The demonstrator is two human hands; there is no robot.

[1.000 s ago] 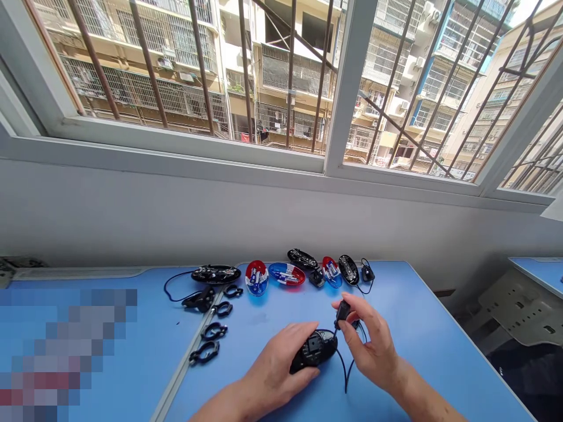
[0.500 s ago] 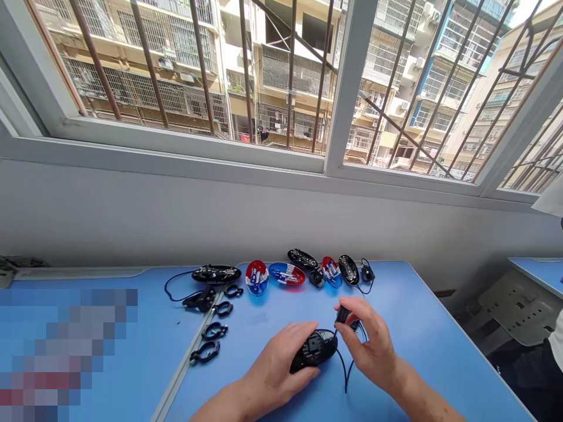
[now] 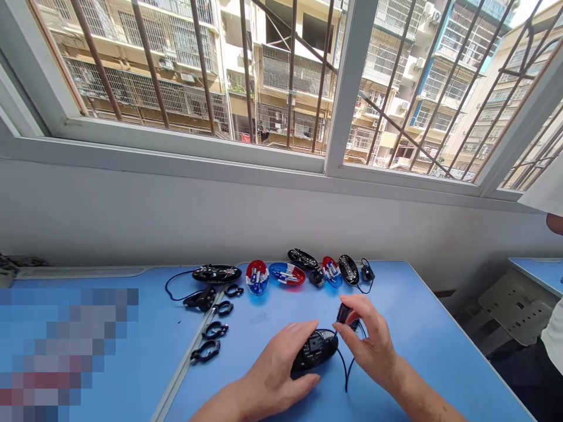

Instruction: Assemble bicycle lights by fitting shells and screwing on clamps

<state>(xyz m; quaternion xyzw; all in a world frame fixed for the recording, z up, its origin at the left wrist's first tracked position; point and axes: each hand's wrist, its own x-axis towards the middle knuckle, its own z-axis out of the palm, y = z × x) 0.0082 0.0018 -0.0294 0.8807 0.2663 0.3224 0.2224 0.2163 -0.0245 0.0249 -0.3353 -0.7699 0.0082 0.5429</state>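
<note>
In the head view my left hand (image 3: pixel 281 369) is wrapped round the left end of a black oval housing (image 3: pixel 317 350) with a rectangular recess on its upper side. It lies low over the blue table, its far end partly hidden by my fingers. My right hand (image 3: pixel 373 340), just to the right, pinches a small black block (image 3: pixel 343 313) between thumb and fingertips. A thin black cable (image 3: pixel 345 375) hangs in a loop below the right hand, beside the housing. Another dark part behind my right fingers is mostly hidden.
Along the back of the table (image 3: pixel 246 375) lie black oval units (image 3: pixel 216 274) with cables and red-and-blue oval cases (image 3: pixel 257 278). Several black ring clamps (image 3: pixel 214 330) line a table seam. A person's white sleeve (image 3: pixel 545 190) shows at right, near another table (image 3: pixel 534 271).
My hands keep nearly the same place and grip, the right one shifting very slightly. At the right edge the other person has moved a little further into view.
</note>
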